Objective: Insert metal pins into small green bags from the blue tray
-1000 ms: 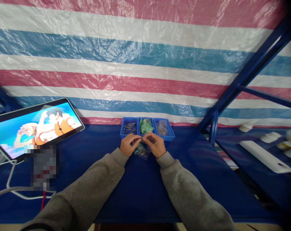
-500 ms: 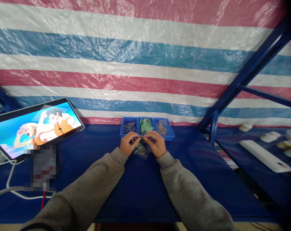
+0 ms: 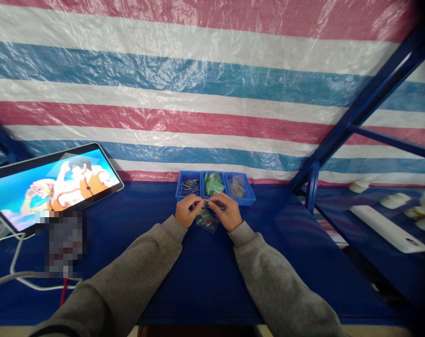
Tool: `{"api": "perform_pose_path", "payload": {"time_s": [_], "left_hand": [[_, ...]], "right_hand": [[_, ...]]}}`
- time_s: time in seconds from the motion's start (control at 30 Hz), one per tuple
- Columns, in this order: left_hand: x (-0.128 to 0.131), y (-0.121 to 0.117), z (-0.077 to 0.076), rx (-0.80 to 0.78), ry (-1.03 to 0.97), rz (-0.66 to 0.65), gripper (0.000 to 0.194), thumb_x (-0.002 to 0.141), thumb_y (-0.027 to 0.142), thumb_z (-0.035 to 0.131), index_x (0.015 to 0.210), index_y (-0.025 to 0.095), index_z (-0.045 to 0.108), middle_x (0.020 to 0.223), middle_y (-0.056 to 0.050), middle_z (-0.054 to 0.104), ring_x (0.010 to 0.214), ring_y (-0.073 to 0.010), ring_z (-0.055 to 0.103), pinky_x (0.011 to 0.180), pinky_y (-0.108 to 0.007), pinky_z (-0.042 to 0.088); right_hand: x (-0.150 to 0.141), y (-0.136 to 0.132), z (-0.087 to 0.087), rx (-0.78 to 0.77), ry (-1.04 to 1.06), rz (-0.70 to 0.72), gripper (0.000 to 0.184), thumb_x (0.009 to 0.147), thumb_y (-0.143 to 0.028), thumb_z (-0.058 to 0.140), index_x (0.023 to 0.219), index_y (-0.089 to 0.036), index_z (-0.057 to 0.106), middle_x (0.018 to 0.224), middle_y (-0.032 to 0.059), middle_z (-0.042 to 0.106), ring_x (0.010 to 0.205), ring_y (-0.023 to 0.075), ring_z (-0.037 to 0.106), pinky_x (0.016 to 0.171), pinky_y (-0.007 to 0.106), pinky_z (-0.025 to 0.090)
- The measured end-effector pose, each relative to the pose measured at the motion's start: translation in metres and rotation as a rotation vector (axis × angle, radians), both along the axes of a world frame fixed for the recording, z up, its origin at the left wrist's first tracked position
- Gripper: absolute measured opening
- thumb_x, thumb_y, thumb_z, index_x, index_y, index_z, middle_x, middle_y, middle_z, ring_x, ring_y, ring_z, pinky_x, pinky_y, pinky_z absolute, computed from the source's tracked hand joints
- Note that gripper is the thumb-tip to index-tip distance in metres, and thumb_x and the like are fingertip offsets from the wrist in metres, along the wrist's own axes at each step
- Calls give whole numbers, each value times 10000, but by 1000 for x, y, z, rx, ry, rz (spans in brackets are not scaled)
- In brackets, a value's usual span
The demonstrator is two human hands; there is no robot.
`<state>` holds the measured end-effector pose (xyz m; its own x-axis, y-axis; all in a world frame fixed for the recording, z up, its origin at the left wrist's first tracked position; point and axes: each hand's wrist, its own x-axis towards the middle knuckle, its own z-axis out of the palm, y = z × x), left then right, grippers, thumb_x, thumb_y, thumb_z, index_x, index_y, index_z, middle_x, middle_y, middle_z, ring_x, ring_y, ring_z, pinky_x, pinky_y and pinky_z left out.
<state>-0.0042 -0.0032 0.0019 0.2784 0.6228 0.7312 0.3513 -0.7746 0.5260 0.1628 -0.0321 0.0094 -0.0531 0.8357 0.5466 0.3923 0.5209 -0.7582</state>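
Note:
My left hand (image 3: 187,211) and my right hand (image 3: 229,212) meet in front of the bins, thumbs and fingertips pinched close together. Between them is the upper edge of a small clear plastic bag (image 3: 208,223), its lower part showing beneath my fingers. Small dark and greenish pieces show through the plastic, too small to name. Just beyond my fingers stands a row of three blue bins (image 3: 249,202). Loose metal screws (image 3: 189,187) fill the left one, green plastic bags (image 3: 213,183) the middle one, and clear plastic bags (image 3: 236,187) the right one.
A tablet (image 3: 57,187) playing a cartoon leans at the left of the blue table (image 3: 205,281), with white cables (image 3: 15,257) and a blurred-out object near it. A blue metal frame (image 3: 356,107) rises at right. Beyond it lie a white long box (image 3: 388,228) and white rolls (image 3: 395,200).
My fingertips have shifted slightly around the bag's upper edge, and more of the bag's dark contents shows between them. The arms and bins stay where they were.

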Motion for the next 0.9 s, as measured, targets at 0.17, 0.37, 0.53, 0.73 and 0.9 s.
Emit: {"api": "perform_pose_path", "payload": {"time_s": [0.17, 0.37, 0.53, 0.73, 0.9], "left_hand": [[0, -1, -2, -46, -37, 20, 165, 855, 273, 516, 895, 144, 610, 729, -18, 640, 599, -90, 577, 584, -196, 473], [-1, 1, -3, 24, -3, -41, 226, 868, 265, 497, 1041, 176, 612, 980, -79, 618, 789, -126, 600, 585, -201, 500], [-1, 2, -2, 81, -14, -53, 167, 846, 272, 537, 902, 166, 653, 926, -75, 598, 785, -133, 589, 585, -219, 507], [0, 0, -2, 20, -12, -13, 177, 850, 277, 528, 870, 138, 637, 808, -58, 645, 642, -104, 580, 550, -205, 486], [0, -2, -1, -4, -25, 42, 209, 844, 317, 530, 853, 143, 645, 724, -33, 657, 565, -93, 572, 514, -194, 467]], "right_hand": [[0, 2, -4, -60, 22, -41, 227, 823, -385, 534, 791, -186, 637, 763, 33, 640, 688, 156, 590, 634, 264, 481], [3, 9, -13, -164, 185, 4, 290, 796, -458, 540, 739, -177, 582, 609, -8, 566, 526, 127, 535, 522, 245, 461], [1, 6, -9, -181, 112, 5, 357, 821, -487, 488, 658, -181, 572, 553, -12, 532, 502, 123, 515, 504, 238, 448], [1, 1, 0, -134, 156, -51, 335, 870, -452, 419, 994, -202, 604, 699, 22, 592, 588, 140, 566, 522, 242, 476], [-1, -2, 4, -31, 76, -26, 245, 812, -415, 534, 906, -209, 627, 976, 78, 576, 836, 182, 577, 568, 249, 505]]}}
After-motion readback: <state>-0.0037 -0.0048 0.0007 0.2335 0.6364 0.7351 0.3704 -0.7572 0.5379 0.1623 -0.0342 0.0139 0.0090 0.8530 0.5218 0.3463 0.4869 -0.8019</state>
